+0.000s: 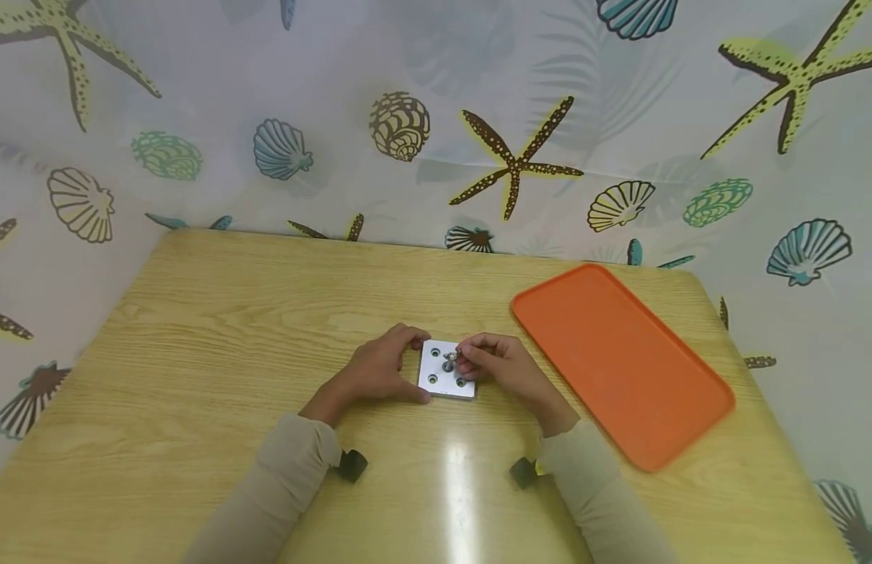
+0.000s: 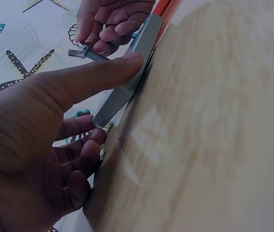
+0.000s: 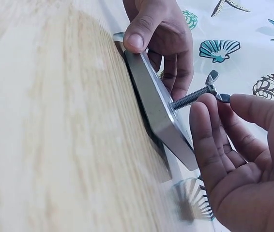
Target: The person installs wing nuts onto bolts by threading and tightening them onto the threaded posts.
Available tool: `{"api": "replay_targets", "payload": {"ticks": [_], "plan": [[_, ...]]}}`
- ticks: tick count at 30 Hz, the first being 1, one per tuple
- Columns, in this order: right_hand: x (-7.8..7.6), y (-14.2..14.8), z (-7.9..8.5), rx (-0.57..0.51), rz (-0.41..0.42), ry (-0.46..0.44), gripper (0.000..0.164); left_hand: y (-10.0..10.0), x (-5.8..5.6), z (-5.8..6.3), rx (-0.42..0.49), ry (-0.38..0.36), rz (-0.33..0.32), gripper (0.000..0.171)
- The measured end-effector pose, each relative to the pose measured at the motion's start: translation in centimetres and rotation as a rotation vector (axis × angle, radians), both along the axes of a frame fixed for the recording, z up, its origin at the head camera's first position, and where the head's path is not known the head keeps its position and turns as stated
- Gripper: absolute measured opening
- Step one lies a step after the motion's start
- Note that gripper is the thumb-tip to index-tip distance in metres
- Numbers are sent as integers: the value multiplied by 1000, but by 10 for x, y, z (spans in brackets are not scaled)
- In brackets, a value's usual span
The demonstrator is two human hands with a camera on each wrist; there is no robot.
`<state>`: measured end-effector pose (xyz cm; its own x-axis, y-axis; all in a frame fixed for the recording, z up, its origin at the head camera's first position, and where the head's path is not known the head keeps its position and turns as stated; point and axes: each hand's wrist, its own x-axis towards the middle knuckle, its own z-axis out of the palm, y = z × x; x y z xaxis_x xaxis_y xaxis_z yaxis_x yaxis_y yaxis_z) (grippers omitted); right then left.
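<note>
A square silver metal plate [image 1: 446, 385] with several round holes lies on the wooden table. My left hand [image 1: 379, 368] grips it across opposite edges, thumb on the near edge and fingertips at the far one. From the plate's centre a wing bolt [image 3: 192, 98] stands up, its threaded shank exposed below the two wings. My right hand [image 1: 504, 366] pinches one wing between thumb and fingertips. In the left wrist view the bolt [image 2: 94, 54] shows beyond my left thumb. The shank's lower end is hidden in the plate.
An orange tray [image 1: 622, 368] lies at an angle on the right of the table [image 1: 266, 313]. Behind the table hangs a cloth [image 1: 436, 196] printed with shells and starfish. Small black blocks [image 1: 352, 465] sit at both sleeve cuffs.
</note>
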<state>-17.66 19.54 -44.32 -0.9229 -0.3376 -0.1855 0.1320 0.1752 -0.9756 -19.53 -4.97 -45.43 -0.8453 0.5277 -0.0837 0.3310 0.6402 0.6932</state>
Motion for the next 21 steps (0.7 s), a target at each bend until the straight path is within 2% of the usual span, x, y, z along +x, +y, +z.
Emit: {"api": "replay_targets", "payload": {"ticks": [9,21], "plan": [[1,0,1,-23,-6,-24,25,1,-1,-2,-1,5,-2,89],[1,1,3,-21,28,-31,24,0,-1,-3,2,3,-5,88]]}}
